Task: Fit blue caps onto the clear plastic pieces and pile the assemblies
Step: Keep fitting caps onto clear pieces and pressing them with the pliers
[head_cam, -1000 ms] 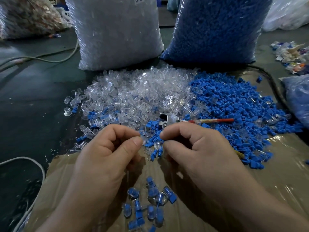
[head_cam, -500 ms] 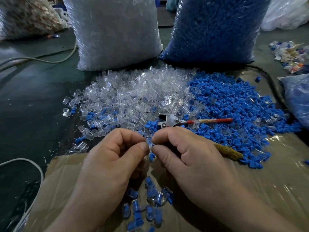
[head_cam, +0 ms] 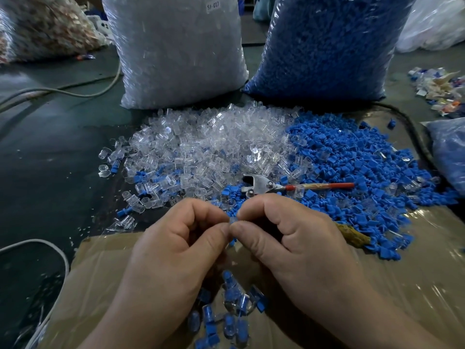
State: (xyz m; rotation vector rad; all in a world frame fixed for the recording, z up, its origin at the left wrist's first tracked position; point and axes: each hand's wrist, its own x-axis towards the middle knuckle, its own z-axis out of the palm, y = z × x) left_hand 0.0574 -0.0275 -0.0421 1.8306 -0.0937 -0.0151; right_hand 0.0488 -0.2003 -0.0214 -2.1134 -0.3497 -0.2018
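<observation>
Two pinches meet on one tiny part: my left hand [head_cam: 176,248] has thumb and forefinger clamped on the half-joined assembly [head_cam: 232,220], and my right hand [head_cam: 289,243] clamps it from the other side, above the finished pile [head_cam: 226,318] on the near cardboard [head_cam: 402,285]. Which side is the cap, I cannot tell. I'd keep both halves square and push straight until seated. A second ago my fingertips were apart; now they touch.

Pinched piece [head_cam: 232,220] mostly hidden, type unclear; assemblies pile [head_cam: 235,307] cut by bottom edge
</observation>
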